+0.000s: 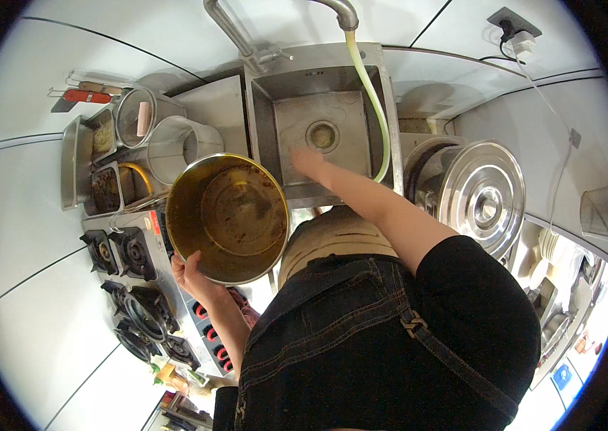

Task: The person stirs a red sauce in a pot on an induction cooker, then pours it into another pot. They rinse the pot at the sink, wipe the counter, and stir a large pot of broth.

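Note:
My left hand (193, 273) grips the rim of a large round metal pot (244, 215), tilted so that its inside faces up. Brown, oily residue coats the pot's bottom and wall. My right hand (306, 161) reaches down into a stainless steel sink (347, 113), just left of the drain (322, 136). The fingers look blurred, and I cannot tell whether they hold anything. A pale green hose (374, 97) runs from the metal faucet pipe (347, 19) down along the sink's right side.
Left of the sink stand a clear plastic container (204, 141), a round strainer (137, 121) and metal food pans (104, 186). A gas stove (172, 237) with several burners lies at lower left. Right of the sink is a large pot with a shiny steel lid (484, 199).

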